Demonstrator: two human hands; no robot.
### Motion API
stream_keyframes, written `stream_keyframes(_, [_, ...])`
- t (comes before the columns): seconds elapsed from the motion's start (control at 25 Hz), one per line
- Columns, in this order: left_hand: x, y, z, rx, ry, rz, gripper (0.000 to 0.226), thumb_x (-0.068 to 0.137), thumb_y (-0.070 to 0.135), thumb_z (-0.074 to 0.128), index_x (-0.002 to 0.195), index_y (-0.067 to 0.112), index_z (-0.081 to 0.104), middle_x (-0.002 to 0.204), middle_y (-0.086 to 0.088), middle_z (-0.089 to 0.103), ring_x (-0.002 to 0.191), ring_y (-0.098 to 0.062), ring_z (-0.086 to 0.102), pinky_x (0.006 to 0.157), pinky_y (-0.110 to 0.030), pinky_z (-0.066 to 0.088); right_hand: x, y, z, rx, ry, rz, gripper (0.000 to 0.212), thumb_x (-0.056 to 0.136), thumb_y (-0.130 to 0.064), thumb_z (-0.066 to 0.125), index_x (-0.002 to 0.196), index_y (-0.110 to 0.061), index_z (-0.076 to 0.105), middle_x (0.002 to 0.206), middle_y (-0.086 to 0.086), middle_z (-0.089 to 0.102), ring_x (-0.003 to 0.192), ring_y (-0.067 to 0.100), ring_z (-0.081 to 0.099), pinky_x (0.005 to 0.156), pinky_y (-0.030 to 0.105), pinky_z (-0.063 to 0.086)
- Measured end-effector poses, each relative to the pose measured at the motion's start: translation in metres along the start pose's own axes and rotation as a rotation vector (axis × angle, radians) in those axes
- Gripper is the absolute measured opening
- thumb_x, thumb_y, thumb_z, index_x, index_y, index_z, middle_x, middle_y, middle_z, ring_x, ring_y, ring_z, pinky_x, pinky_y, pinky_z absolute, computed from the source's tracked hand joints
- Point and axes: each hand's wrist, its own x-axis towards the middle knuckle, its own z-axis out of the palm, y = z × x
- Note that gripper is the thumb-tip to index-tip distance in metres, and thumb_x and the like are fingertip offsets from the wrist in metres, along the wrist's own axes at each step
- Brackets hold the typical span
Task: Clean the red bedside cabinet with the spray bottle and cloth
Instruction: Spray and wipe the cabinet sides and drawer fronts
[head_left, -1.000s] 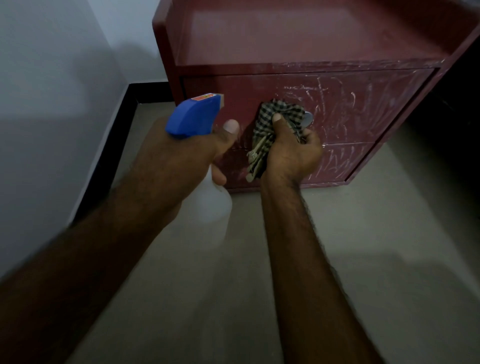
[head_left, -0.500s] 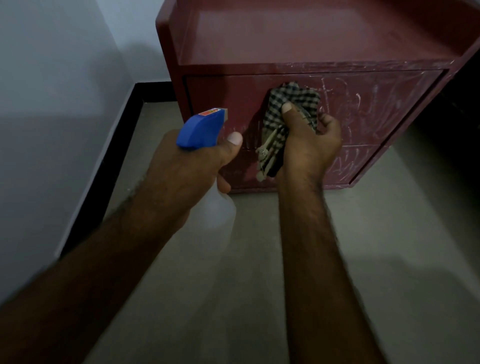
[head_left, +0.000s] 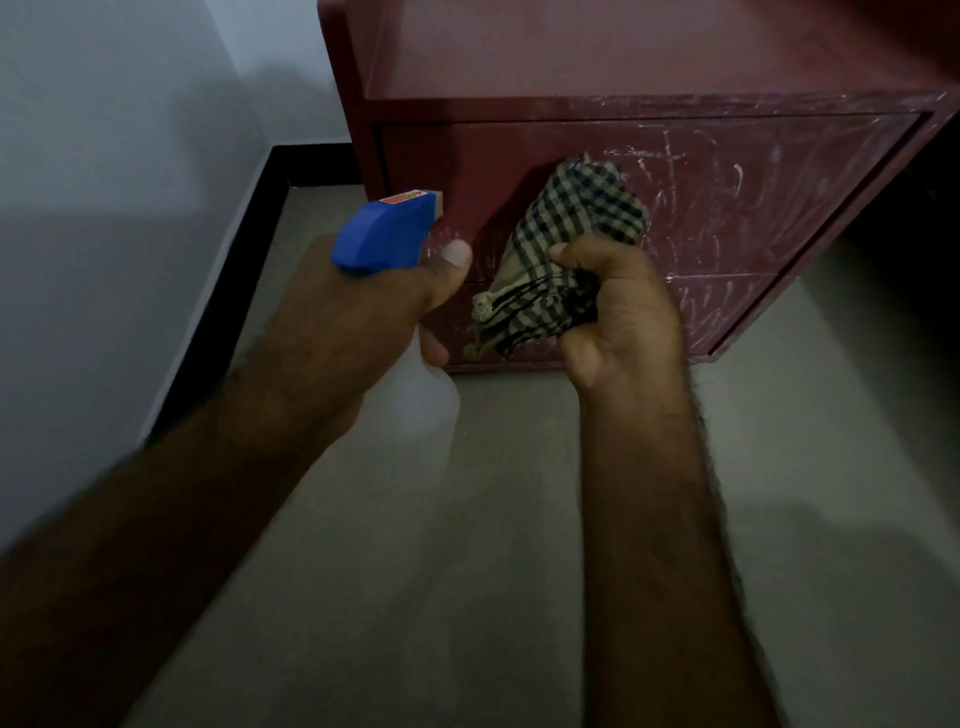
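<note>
Wiping step: right grip (head_left: 623, 322) clamped on the cloth (head_left: 576, 218), pressed to the red bedside cabinet (head_left: 415, 156) front just ahead. Left grip (head_left: 353, 312) — clamped on the spray bottle (head_left: 387, 234) — hovers just left of it. Next: sweep right across the white streaks (head_left: 727, 176).

Bunched checked cloth (head_left: 576, 228) against streaked red cabinet (head_left: 727, 208) front; blue-headed spray bottle (head_left: 387, 236) beside it.

Red cabinet (head_left: 727, 62), blue-top spray btl (head_left: 387, 234), blk/beige check cloth (head_left: 576, 223).
</note>
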Motion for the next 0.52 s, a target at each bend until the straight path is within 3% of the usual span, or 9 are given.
stream_keyframes(0.08, [-0.001,0.000,-0.001,0.010,0.003,0.011,0.043,0.090,0.046,0.066,0.117,0.012,0.060,0.083,0.002,0.068,0.060,-0.006,0.068,0.070,-0.031,0.050,-0.004,-0.004,0.001,0.008,-0.049,0.062,0.054,0.078,0.015,0.062,0.131,0.007,0.060,0.121,0.023,0.073,0.105,0.037,0.073,0.076,0.054,0.064])
stream_keyframes(0.2, [-0.003,0.000,-0.004,0.008,0.021,0.023,0.041,0.090,0.044,0.066,0.118,0.015,0.059,0.084,0.005,0.067,0.060,-0.001,0.067,0.070,-0.029,0.050,-0.007,-0.004,-0.003,0.030,-0.072,0.108,0.032,0.083,0.016,0.058,0.111,0.004,0.069,0.111,0.018,0.075,0.099,0.034,0.074,0.077,0.051,0.064])
stream_keyframes(0.36, [-0.004,-0.004,-0.008,0.029,0.024,0.003,0.031,0.091,0.044,0.065,0.110,0.019,0.061,0.086,0.006,0.066,0.059,0.007,0.064,0.063,-0.021,0.045,0.003,0.007,-0.011,-0.127,0.021,0.088,0.047,0.074,0.014,0.068,0.120,0.002,0.071,0.105,0.014,0.079,0.095,0.036,0.078,0.080,0.053,0.065])
stream_keyframes(0.44, [-0.004,-0.005,-0.010,0.027,0.028,-0.005,0.024,0.091,0.043,0.066,0.098,0.021,0.061,0.084,0.004,0.066,0.059,0.005,0.065,0.058,-0.018,0.046,0.007,0.013,-0.013,-0.178,0.060,0.124,0.043,0.077,0.015,0.073,0.118,0.001,0.072,0.100,0.014,0.080,0.089,0.033,0.079,0.073,0.046,0.066])
stream_keyframes(0.52, [-0.004,-0.005,-0.013,0.002,0.035,-0.005,0.031,0.091,0.042,0.067,0.107,0.016,0.062,0.084,0.005,0.065,0.059,-0.003,0.067,0.060,-0.020,0.049,0.009,0.023,-0.013,-0.163,0.053,0.221,0.033,0.084,0.011,0.072,0.115,0.001,0.073,0.106,0.015,0.079,0.098,0.034,0.077,0.083,0.047,0.065])
